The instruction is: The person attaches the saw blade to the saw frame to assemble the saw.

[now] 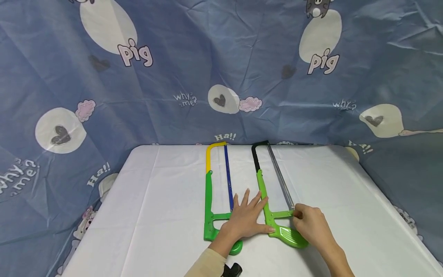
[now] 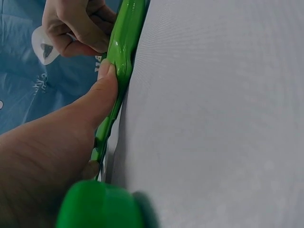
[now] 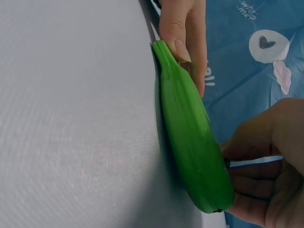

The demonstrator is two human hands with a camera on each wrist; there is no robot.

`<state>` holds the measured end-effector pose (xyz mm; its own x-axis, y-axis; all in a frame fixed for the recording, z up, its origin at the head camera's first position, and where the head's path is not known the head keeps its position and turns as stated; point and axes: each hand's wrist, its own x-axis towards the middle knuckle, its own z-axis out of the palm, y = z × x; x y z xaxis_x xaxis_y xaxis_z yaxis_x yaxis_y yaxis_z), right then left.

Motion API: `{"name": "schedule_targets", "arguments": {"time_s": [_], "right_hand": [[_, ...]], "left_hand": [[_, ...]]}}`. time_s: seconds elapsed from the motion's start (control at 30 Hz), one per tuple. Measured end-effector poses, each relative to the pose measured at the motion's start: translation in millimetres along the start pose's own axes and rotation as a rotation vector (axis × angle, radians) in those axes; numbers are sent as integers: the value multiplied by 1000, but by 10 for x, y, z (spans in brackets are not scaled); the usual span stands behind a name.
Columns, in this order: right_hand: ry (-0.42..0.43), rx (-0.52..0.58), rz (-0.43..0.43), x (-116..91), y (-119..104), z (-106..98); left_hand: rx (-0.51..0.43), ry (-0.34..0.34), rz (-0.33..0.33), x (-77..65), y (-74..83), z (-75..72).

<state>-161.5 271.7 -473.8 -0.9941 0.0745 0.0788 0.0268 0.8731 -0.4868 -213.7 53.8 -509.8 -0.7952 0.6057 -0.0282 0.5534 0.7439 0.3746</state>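
Note:
Two hacksaws lie side by side on the white table. The right one, a lime-green hacksaw, has a black front end and a grey blade. My left hand is spread over its frame, fingertips on the bar and thumb against the handle. At the handle end of the blade, my right hand pinches a small dark nut, mostly hidden by the fingers. The other, a green hacksaw with a yellow front end and blue blade, lies partly under my left hand and forearm.
A black object shows at the near edge beside the left sleeve. Behind the white table hangs a blue printed cloth, which also shows along both sides.

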Motion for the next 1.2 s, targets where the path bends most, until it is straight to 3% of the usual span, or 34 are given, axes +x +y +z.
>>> {"name": "schedule_targets", "arguments": {"time_s": [0.7, 0.97, 1.2], "right_hand": [[-42, 183, 94, 45, 86, -40], [-87, 320, 149, 15, 148, -49], [-95, 369, 146, 9, 178, -54]], "left_hand": [[7, -10, -6, -10, 24, -43], [20, -13, -2, 1, 23, -29], [5, -6, 1, 0, 30, -22]]}}
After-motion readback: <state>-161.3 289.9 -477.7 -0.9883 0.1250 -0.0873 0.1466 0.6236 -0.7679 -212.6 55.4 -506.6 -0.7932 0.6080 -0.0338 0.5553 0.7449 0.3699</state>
